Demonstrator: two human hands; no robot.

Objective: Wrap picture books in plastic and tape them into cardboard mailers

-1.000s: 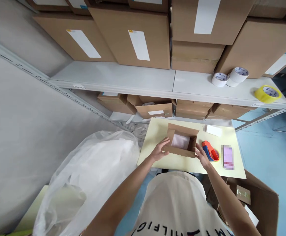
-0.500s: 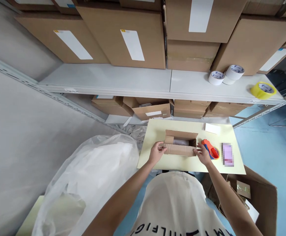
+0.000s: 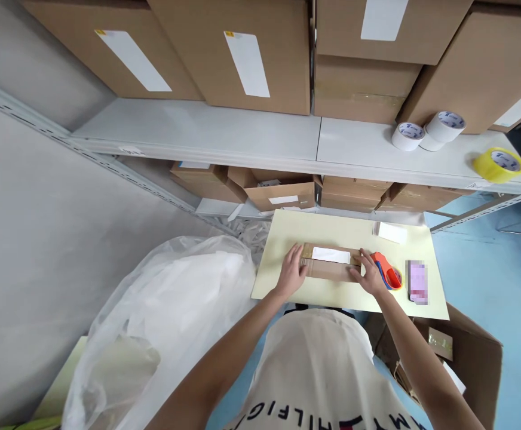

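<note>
Fingers of left hand [image 3: 291, 276] and right hand [image 3: 370, 279] grasp small carton [image 3: 329, 272] by opposite ends (white label [image 3: 331, 255] on top). Tape dispenser [image 3: 380, 264] sits just right of carton.

Free tabletop [image 3: 318, 227] behind the box [image 3: 330, 271], tape dispenser [image 3: 383, 265] close at right

Matt cardboard box [image 3: 329, 271], smooth plastic tape dispenser [image 3: 382, 266]
</note>
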